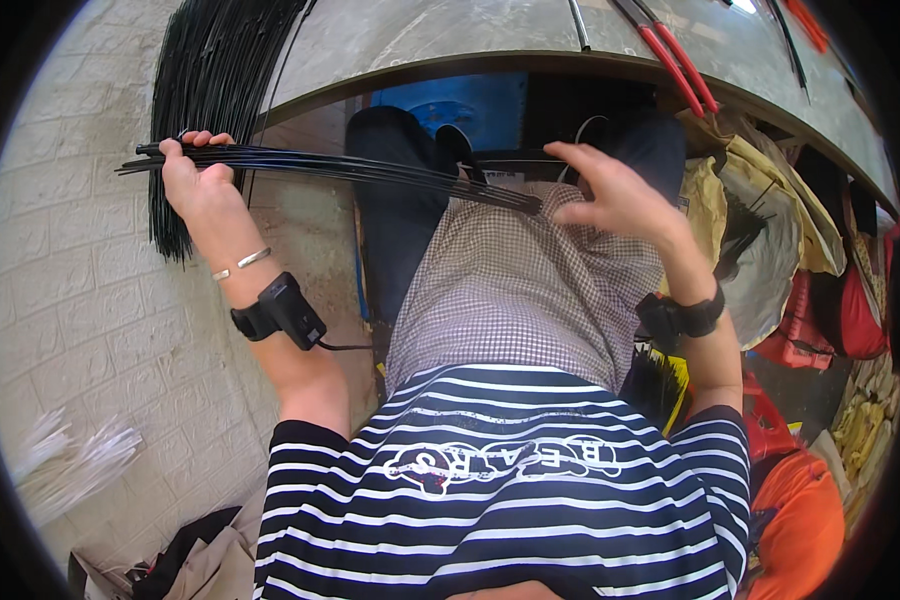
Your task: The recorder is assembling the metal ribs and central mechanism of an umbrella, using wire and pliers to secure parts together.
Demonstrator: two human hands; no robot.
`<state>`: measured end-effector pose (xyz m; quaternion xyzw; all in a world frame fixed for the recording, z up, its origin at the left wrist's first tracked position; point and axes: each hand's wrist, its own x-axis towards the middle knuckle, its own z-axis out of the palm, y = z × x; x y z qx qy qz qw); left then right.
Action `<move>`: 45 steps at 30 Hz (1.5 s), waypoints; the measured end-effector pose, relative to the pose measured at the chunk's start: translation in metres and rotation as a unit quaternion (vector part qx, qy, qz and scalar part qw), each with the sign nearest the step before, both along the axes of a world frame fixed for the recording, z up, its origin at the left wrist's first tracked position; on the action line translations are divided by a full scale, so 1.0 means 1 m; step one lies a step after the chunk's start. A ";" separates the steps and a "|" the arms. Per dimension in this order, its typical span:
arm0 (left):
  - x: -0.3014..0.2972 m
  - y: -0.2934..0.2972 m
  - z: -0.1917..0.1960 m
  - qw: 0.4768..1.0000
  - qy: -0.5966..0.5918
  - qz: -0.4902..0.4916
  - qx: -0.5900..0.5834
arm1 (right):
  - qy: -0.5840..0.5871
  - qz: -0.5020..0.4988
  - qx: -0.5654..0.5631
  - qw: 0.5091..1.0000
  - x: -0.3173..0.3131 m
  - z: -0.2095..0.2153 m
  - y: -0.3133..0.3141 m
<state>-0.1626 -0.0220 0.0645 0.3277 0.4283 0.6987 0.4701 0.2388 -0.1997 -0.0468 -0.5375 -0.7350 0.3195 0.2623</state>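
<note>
My left hand (195,178) is raised at the left and grips a bundle of long black cable ties (350,168). The ties lie nearly level and fan out to the right, their tips ending near my checked shorts. My right hand (615,192) hovers at the far end of the bundle, fingers spread and curled, holding nothing that I can see. Both wrists carry black bands with small devices. A far larger sheaf of black cable ties (215,70) hangs against the white brick wall behind my left hand.
A grey tabletop (450,35) curves across the top, with red-handled cutters (675,62) lying on it. Bags in yellow, white, red and orange (770,250) crowd the right side. White brick wall (80,300) fills the left. Clothes lie at the lower left.
</note>
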 end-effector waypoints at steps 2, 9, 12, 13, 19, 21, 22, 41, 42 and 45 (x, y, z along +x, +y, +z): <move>-0.015 -0.001 0.000 0.989 -0.036 -0.134 0.059 | -0.040 0.026 -0.003 0.999 0.001 -0.026 -0.003; -0.014 0.020 0.005 0.963 -0.253 -0.085 -0.019 | 0.025 -0.152 -0.074 0.985 0.027 -0.029 0.004; 0.040 0.016 0.028 0.980 -0.196 -0.031 0.026 | 0.088 -0.237 0.035 0.967 0.026 0.035 0.013; 0.054 0.014 0.034 0.986 -0.151 -0.036 0.062 | 0.170 -0.287 0.054 0.941 0.026 0.051 0.016; 0.166 -0.018 0.028 0.972 -0.070 -0.201 0.095 | -0.280 -0.358 0.247 0.856 0.065 0.059 0.054; 0.184 -0.024 0.010 0.944 -0.109 -0.301 0.078 | -0.366 -0.363 0.210 0.831 0.066 0.052 0.064; 0.192 -0.032 0.007 0.945 -0.084 -0.306 0.084 | -0.375 -0.360 0.189 0.833 0.066 0.050 0.065; 0.203 -0.045 -0.022 0.940 0.071 -0.328 0.060 | -0.039 -0.104 0.102 0.989 -0.011 0.125 0.022; 0.204 -0.045 -0.022 0.939 0.066 -0.332 0.059 | -0.068 -0.107 0.108 0.986 -0.011 0.126 0.021; 0.205 -0.045 -0.022 0.940 0.066 -0.328 0.062 | -0.120 -0.107 0.135 0.978 -0.012 0.125 0.021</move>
